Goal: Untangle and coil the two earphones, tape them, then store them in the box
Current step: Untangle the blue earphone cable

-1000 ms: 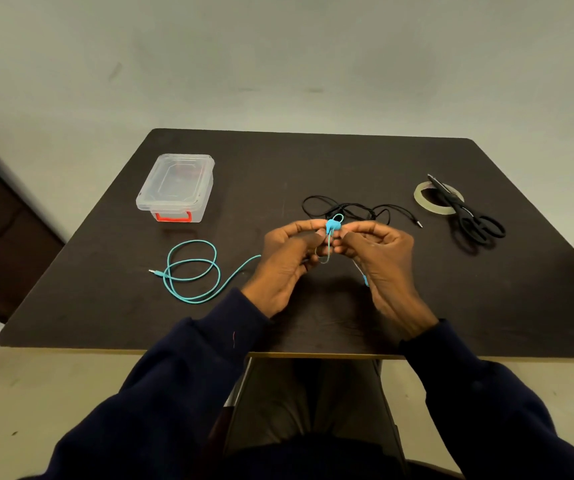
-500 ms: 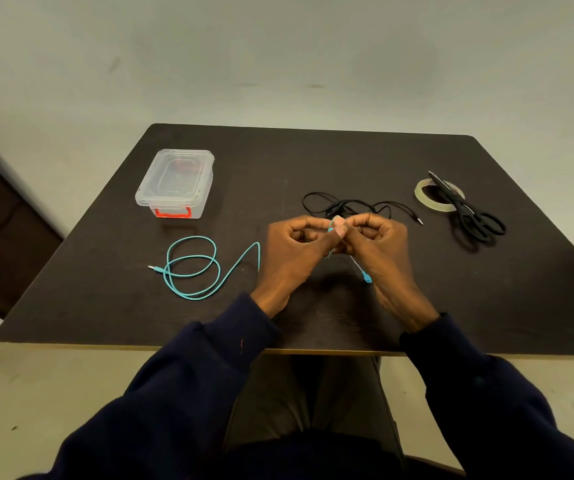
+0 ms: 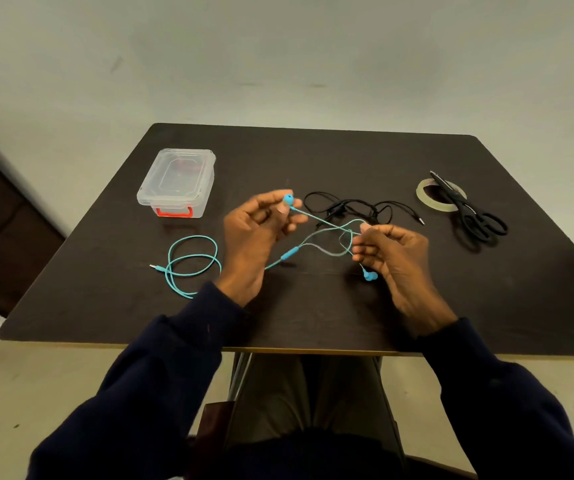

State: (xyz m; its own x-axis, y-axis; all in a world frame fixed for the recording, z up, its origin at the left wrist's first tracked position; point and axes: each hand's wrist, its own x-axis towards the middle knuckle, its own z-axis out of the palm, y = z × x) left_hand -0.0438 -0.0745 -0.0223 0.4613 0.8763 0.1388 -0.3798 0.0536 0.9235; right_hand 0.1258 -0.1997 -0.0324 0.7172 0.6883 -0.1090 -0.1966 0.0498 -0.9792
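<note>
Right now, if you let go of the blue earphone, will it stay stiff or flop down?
The blue earphone would probably flop: its wire sags in loops between the left hand and right hand. It seems light, since fingertip pinches hold it up. Crossed strands may snag.

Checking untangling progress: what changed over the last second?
The left hand and right hand pulled apart, stretching the teal earphones between them. The left pinches one earbud; the other earbud dangles under the right. The black earphones, box, tape and scissors stayed.
</note>
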